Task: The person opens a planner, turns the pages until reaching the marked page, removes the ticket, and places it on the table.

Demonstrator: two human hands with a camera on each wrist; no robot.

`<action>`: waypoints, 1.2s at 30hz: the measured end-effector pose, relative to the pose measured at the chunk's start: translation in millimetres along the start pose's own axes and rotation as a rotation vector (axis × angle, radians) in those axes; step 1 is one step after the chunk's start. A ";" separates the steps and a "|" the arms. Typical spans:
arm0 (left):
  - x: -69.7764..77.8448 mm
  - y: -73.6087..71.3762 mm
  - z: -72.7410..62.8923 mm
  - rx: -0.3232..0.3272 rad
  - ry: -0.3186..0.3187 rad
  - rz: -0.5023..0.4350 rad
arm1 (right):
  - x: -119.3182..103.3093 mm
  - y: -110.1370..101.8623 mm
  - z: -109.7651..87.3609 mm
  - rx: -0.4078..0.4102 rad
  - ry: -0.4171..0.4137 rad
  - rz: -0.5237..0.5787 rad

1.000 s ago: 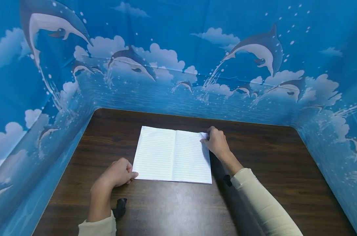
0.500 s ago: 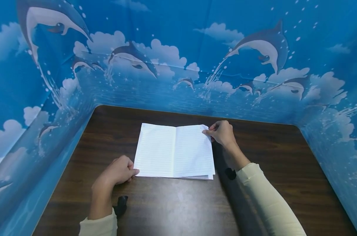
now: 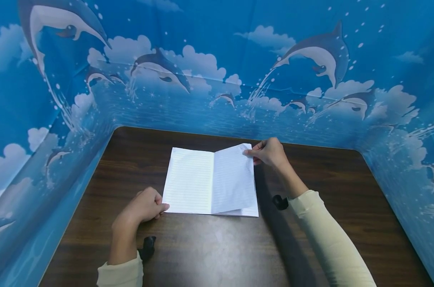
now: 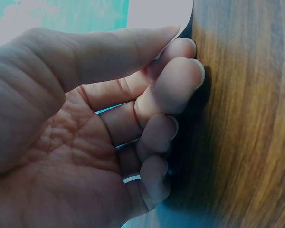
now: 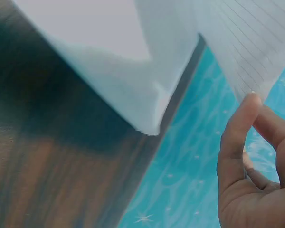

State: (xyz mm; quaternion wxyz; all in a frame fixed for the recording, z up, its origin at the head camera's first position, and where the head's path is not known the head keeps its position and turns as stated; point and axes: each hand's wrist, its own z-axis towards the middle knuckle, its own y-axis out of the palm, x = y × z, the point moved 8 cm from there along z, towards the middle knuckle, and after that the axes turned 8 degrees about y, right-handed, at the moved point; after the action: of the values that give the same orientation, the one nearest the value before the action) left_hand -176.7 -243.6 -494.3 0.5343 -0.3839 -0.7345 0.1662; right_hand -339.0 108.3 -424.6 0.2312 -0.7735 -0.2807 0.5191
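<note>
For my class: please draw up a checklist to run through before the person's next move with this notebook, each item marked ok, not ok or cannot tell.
1. Notebook open and lying on the table: ok.
2. Left hand at its near left corner, thumb on the paper: ok.
3. Right hand pinching the right page by its far outer corner: ok.
4. That corner raised clear of the sheets beneath: ok, the right wrist view shows a gap.
5. Page carried across the fold: not ok, it lies to the right of it.
6. Just one sheet in the right hand's grip: cannot tell.
</note>
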 end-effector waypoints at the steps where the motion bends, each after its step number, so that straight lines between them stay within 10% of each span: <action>1: 0.0 0.0 -0.1 0.000 -0.001 -0.002 | -3.2 0.1 -0.7 -0.011 -0.004 0.011; 36: -0.5 -1.4 0.0 0.016 0.032 -0.009 | -107.6 61.4 -23.4 -0.200 -0.110 0.254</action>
State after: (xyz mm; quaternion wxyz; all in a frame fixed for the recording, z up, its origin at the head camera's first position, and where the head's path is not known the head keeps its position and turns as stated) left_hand -177.1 -244.9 -493.7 0.5497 -0.3789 -0.7262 0.1638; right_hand -337.9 -10.9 -383.7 0.0700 -0.7924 -0.2431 0.5552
